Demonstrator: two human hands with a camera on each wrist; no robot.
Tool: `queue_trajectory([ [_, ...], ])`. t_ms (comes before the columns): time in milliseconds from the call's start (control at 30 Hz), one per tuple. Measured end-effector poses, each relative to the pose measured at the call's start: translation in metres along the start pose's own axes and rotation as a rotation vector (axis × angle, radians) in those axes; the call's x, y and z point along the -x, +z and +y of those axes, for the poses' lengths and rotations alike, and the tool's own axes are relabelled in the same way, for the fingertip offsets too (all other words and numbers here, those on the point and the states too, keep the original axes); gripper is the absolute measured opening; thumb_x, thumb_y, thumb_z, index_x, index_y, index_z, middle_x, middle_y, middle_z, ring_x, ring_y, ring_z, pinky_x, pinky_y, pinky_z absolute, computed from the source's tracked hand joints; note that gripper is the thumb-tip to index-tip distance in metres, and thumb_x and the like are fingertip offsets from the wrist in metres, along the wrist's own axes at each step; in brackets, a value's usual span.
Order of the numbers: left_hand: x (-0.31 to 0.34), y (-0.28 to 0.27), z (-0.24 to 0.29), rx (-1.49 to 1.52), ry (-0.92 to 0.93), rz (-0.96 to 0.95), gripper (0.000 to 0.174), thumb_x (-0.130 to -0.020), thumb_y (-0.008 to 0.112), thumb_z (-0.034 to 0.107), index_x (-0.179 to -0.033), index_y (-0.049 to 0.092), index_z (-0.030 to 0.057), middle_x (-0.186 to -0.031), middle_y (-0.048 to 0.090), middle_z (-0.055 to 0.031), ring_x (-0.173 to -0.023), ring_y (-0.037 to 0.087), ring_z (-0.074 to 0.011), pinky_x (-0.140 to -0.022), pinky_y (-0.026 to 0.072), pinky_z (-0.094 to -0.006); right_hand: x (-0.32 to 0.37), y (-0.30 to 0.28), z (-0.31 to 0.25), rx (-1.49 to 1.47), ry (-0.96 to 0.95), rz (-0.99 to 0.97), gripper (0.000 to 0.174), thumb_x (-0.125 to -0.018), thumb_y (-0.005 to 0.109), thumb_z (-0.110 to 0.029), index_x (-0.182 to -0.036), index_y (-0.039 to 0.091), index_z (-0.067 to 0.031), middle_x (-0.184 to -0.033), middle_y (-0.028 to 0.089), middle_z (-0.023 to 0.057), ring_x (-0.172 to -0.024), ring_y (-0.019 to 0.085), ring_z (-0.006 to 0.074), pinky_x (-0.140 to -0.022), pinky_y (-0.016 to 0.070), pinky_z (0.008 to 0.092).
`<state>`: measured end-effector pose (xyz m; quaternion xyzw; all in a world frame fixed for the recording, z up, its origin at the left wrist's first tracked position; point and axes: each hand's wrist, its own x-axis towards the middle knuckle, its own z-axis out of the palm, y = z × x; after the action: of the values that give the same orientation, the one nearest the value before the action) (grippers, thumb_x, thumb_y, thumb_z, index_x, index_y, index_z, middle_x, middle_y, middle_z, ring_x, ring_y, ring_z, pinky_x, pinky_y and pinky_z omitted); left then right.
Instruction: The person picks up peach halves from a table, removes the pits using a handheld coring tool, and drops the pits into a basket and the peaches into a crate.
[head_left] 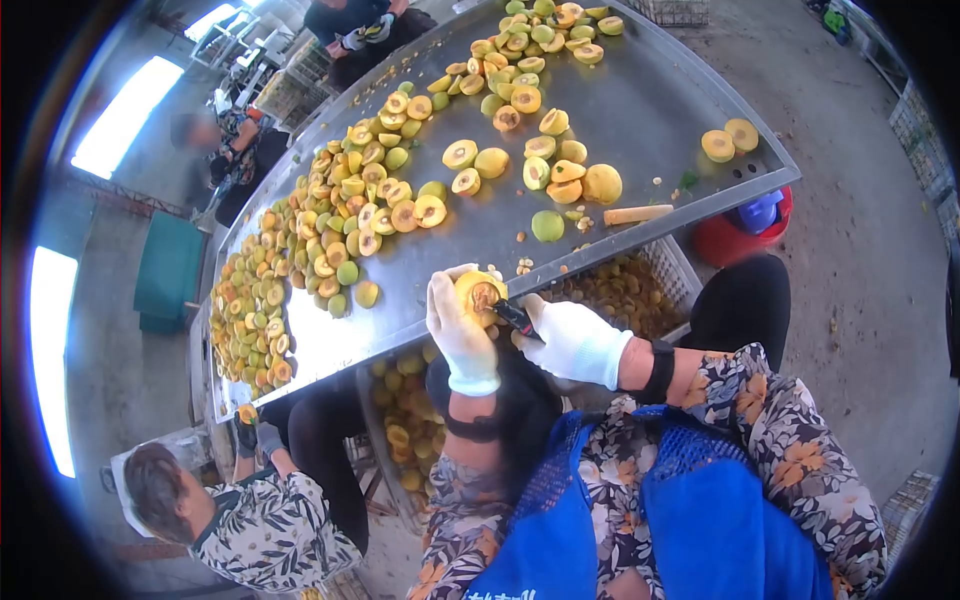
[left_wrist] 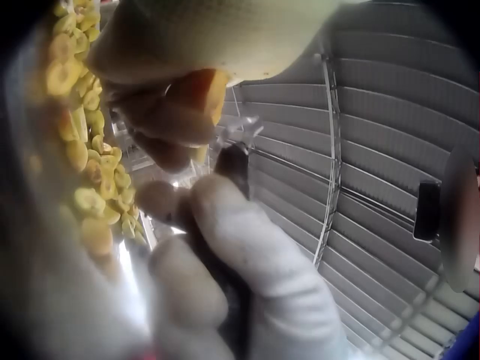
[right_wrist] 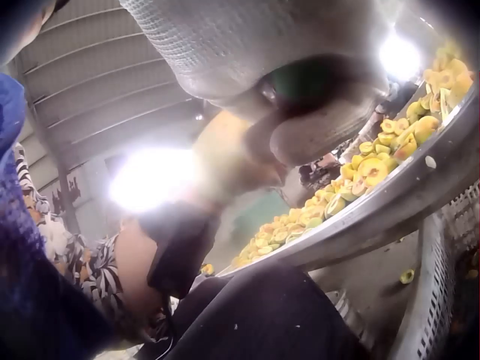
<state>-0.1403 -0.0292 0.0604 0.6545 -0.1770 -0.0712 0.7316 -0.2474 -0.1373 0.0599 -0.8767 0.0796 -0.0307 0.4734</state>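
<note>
My gloved left hand (head_left: 462,340) holds a yellow peach half (head_left: 478,292) at the near edge of the metal table, its brown pit hollow facing the right hand. In my gloved right hand (head_left: 580,343) I grip a black-handled tool (head_left: 516,317), its tip up against the cut face. A thin, bright metal end shows beyond the black handle (left_wrist: 234,166) in the left wrist view, close by the orange flesh (left_wrist: 199,94). The right wrist view mostly shows the glove (right_wrist: 247,45), with the tool's tip hidden.
Heaped halved peaches (head_left: 340,200) cover the left and far parts of the steel table (head_left: 660,110). A wooden stick (head_left: 638,214) lies near its edge. Below are a crate of fruit pieces (head_left: 690,275) and a red bucket (head_left: 712,245). Other people (head_left: 270,510) sit around the table.
</note>
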Motion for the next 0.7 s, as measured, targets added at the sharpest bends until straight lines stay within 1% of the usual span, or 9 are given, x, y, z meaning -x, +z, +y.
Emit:
queue_trajectory([
  [133,0.005,0.000,-0.003,-0.005,-0.049,0.028,0.049,-0.105,0.031,0.037,-0.096,0.058,-0.0026,-0.085,0.067,-0.0158,-0.072,0.066,-0.0199,-0.066,0.0539,-0.0291,-0.003,-0.006,0.013,-0.133,-0.029,-0.180,0.030,-0.091,0.059,-0.025,-0.100,0.052,0.0024,-0.073,0.064,0.0200,-0.062,0.065,0.0334,-0.057,0.0508,0.0408],
  [200,0.007,-0.005,-0.007,-0.032,-0.067,-0.027,0.049,-0.105,0.032,0.037,-0.094,0.059,-0.0029,-0.083,0.066,-0.0156,-0.071,0.066,-0.0197,-0.065,0.0537,-0.0290,-0.006,-0.020,0.013,-0.576,0.326,-0.596,0.028,-0.092,0.060,-0.027,-0.094,0.055,0.0003,-0.065,0.059,0.0091,-0.045,0.054,0.0180,-0.042,0.0433,0.0333],
  [233,0.006,-0.007,-0.008,-0.057,-0.074,-0.084,0.049,-0.105,0.033,0.037,-0.093,0.060,-0.0032,-0.081,0.066,-0.0153,-0.071,0.065,-0.0195,-0.065,0.0534,-0.0288,-0.004,-0.032,0.008,-0.548,0.333,-0.643,0.028,-0.093,0.061,-0.029,-0.085,0.057,-0.0024,-0.058,0.051,0.0009,-0.039,0.044,0.0085,-0.036,0.0340,0.0272],
  [367,0.005,-0.009,-0.003,0.018,-0.174,-0.271,0.048,-0.105,0.035,0.035,-0.092,0.060,-0.0038,-0.079,0.066,-0.0146,-0.069,0.065,-0.0196,-0.064,0.0528,-0.0281,-0.001,-0.038,0.017,-0.766,0.247,-0.812,0.024,-0.093,0.061,-0.024,-0.082,0.058,-0.0031,-0.052,0.047,-0.0009,-0.039,0.044,0.0093,-0.036,0.0324,0.0264],
  [467,0.011,0.005,-0.012,0.055,-0.076,-0.156,0.047,-0.105,0.035,0.035,-0.094,0.059,-0.0039,-0.077,0.066,-0.0153,-0.068,0.065,-0.0199,-0.064,0.0522,-0.0279,0.002,-0.017,0.024,-0.715,0.312,-0.644,0.020,-0.093,0.062,-0.021,-0.083,0.058,-0.0035,-0.052,0.046,-0.0010,-0.039,0.043,0.0092,-0.037,0.0320,0.0259],
  [533,0.017,0.017,-0.018,0.145,-0.047,0.108,0.047,-0.105,0.034,0.036,-0.097,0.059,-0.0042,-0.076,0.067,-0.0167,-0.068,0.065,-0.0205,-0.064,0.0521,-0.0280,0.005,-0.016,0.028,-0.778,0.287,-0.669,0.020,-0.093,0.062,-0.019,-0.079,0.057,-0.0053,-0.051,0.045,-0.0014,-0.039,0.043,0.0090,-0.037,0.0318,0.0256],
  [600,0.018,0.021,-0.022,0.190,-0.047,0.109,0.049,-0.104,0.034,0.040,-0.101,0.058,-0.0026,-0.077,0.067,-0.0180,-0.067,0.064,-0.0194,-0.062,0.0514,-0.0271,0.009,-0.017,0.032,-1.081,0.289,-0.691,0.024,-0.093,0.062,-0.019,-0.073,0.055,-0.0069,-0.050,0.047,-0.0009,-0.038,0.043,0.0087,-0.037,0.0313,0.0263],
  [667,0.019,0.020,-0.024,0.376,-0.313,-0.028,0.052,-0.104,0.034,0.045,-0.102,0.059,-0.0003,-0.078,0.067,-0.0176,-0.063,0.063,-0.0188,-0.058,0.0507,-0.0267,0.009,-0.010,0.033,-0.939,0.292,-0.632,0.023,-0.093,0.062,-0.019,-0.074,0.056,-0.0062,-0.050,0.048,-0.0005,-0.038,0.042,0.0087,-0.037,0.0311,0.0264],
  [700,0.021,0.022,-0.025,0.327,-0.245,-0.036,0.055,-0.102,0.033,0.050,-0.102,0.059,0.0013,-0.078,0.067,-0.0172,-0.058,0.061,-0.0185,-0.054,0.0495,-0.0267,0.010,-0.008,0.035,-0.803,0.289,-0.572,0.023,-0.093,0.062,-0.019,-0.075,0.058,-0.0055,-0.049,0.048,0.0000,-0.037,0.042,0.0087,-0.036,0.0308,0.0264],
])
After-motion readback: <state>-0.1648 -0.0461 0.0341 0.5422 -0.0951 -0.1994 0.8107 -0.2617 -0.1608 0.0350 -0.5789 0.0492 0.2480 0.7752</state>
